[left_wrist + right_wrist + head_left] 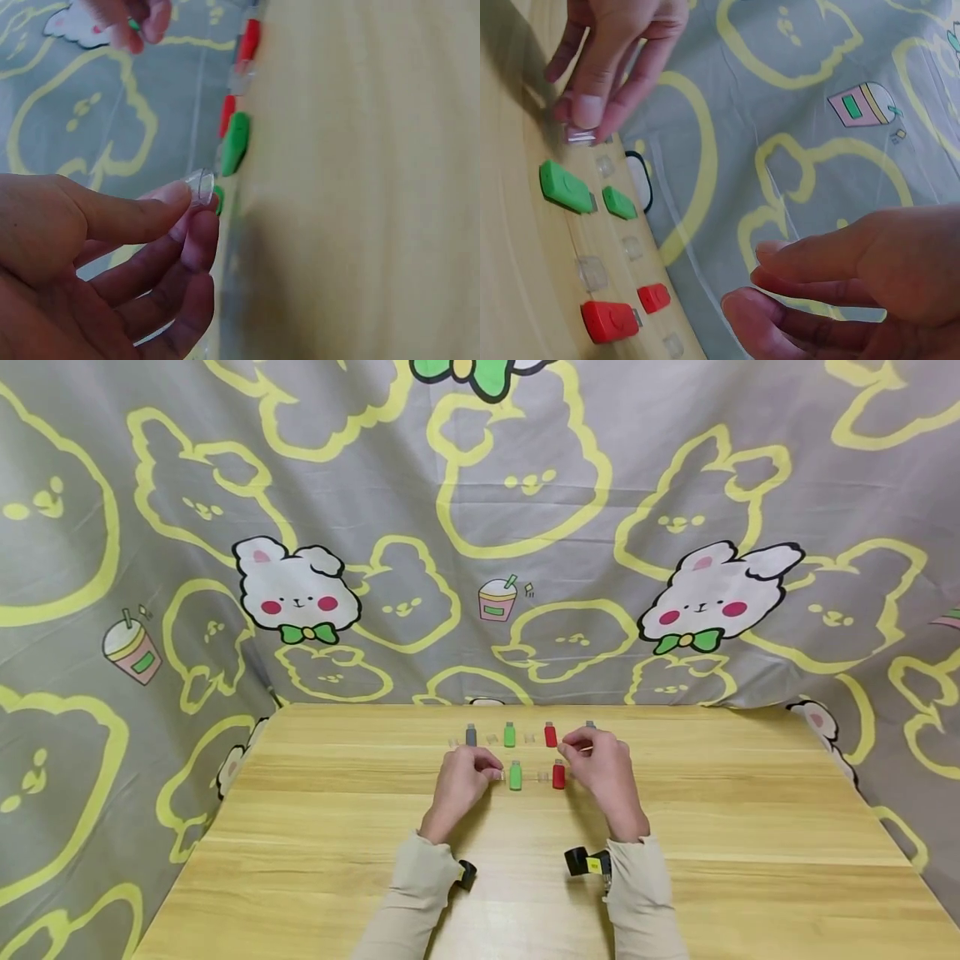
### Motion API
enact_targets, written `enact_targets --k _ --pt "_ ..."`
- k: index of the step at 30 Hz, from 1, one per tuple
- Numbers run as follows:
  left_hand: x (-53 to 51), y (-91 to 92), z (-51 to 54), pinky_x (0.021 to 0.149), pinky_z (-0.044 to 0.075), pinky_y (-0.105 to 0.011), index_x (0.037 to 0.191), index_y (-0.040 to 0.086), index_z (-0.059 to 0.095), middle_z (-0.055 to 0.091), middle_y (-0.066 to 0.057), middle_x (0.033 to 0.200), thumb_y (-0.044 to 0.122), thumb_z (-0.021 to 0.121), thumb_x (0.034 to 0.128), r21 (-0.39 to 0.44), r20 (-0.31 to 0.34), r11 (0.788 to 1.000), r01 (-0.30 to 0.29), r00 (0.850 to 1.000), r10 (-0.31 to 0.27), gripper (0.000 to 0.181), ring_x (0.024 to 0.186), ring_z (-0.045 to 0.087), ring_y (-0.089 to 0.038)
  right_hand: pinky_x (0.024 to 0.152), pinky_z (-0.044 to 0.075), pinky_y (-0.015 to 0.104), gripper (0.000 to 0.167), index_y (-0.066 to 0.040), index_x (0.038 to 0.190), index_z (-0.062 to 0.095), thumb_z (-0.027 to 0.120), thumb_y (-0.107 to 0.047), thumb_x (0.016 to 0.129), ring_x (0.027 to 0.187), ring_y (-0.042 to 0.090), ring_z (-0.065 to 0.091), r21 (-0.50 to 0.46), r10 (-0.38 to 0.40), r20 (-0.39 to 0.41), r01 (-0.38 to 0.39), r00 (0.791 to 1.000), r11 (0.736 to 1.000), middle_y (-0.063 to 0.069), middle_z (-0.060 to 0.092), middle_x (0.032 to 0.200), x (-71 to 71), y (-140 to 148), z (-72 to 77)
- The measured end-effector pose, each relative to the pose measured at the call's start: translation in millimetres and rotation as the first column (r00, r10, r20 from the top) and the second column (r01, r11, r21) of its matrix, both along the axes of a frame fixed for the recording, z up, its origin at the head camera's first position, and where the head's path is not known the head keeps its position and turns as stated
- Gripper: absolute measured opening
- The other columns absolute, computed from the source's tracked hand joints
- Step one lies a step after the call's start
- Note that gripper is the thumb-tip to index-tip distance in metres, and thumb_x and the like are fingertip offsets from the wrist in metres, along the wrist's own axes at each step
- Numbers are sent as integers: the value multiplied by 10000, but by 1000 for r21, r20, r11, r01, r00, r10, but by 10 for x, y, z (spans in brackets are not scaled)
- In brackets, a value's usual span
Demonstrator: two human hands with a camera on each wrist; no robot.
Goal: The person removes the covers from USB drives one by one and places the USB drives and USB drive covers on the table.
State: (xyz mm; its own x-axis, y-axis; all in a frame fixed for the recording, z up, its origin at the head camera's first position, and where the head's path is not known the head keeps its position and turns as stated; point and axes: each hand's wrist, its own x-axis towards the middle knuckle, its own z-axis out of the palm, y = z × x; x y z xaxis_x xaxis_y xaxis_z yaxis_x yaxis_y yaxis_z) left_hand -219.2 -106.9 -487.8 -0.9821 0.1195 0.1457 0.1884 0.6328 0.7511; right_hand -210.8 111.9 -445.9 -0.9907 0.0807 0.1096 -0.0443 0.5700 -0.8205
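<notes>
My left hand (459,783) pinches a small clear plastic cap (201,187) between thumb and fingertips, just left of the front green USB flash drive (515,776). My right hand (606,770) is above the table, right of the front red USB flash drive (558,775); its thumb and fingers are apart with nothing between them in the right wrist view. Between those front drives lies another clear cap (592,273). Behind them a back row has a grey drive (471,735), a green drive (509,735), a red drive (551,735) and a grey drive (591,725) partly hidden by my right hand.
Clear caps lie among the back-row drives, including one cap (492,739) beside the grey drive and one cap (529,738) beside the green. The wooden table (315,843) ends at a patterned grey curtain (405,660) behind the rows.
</notes>
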Motion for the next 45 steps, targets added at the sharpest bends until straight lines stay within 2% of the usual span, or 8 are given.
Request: enact_targets --k 8,15,22,27,31,38,42,45 --pt "3 29 -59 625 530 -301 787 118 774 721 36 749 13 793 877 -116 -42 991 -67 997 63 140 710 650 -128 569 555 263 101 33 981 736 741 -56 933 697 308 715 -35 9 35 -8 999 999 133 707 886 6 54 -14" --pt "-8 24 -76 569 469 -263 742 111 732 649 43 685 -31 774 860 -134 -17 991 6 1000 -8 189 620 549 -97 570 552 265 102 35 980 734 738 -55 932 689 323 715 -34 11 45 -10 999 999 135 707 886 8 69 -15" --pt "-10 25 -86 583 479 -271 740 123 717 631 58 691 -37 754 866 -142 -19 990 3 1000 -6 207 629 545 -96 569 554 266 100 39 986 733 731 -47 935 694 338 715 -42 18 51 -16 999 999 136 706 882 15 82 -19" --pt "-26 -66 -3 616 504 -266 823 82 745 684 -3 772 -1 732 919 -58 30 998 27 999 -25 127 687 585 -117 580 551 269 102 34 989 737 735 -50 933 688 284 704 -28 22 44 -20 999 999 130 712 885 6 79 -16" --pt "-40 -226 151 608 525 -248 966 12 756 715 -100 891 28 684 972 102 99 995 19 995 -29 74 755 651 -227 647 556 312 94 15 979 746 742 -61 923 766 238 691 18 47 11 -47 999 999 103 718 879 -4 45 -16" --pt "-48 -581 407 688 601 -313 1092 -82 723 712 -214 938 14 644 996 383 55 922 -53 998 34 157 823 676 -374 783 593 425 130 -13 1037 739 757 -73 923 883 288 707 62 149 -69 -145 986 988 73 715 922 18 -74 -23" --pt "-48 -790 481 725 613 -320 1129 -80 715 707 -248 979 51 620 1027 462 21 883 -80 997 79 191 851 680 -354 788 606 414 189 -25 1099 739 770 -80 921 919 270 711 55 204 -120 -199 972 979 87 729 981 25 -182 -23" --pt "-51 -929 486 726 612 -298 1149 -95 705 704 -265 1000 74 611 1037 485 11 869 -99 994 107 223 835 690 -266 809 610 408 230 -27 1132 731 782 -65 911 954 270 699 42 257 -135 -253 957 966 114 727 1037 36 -289 -22"
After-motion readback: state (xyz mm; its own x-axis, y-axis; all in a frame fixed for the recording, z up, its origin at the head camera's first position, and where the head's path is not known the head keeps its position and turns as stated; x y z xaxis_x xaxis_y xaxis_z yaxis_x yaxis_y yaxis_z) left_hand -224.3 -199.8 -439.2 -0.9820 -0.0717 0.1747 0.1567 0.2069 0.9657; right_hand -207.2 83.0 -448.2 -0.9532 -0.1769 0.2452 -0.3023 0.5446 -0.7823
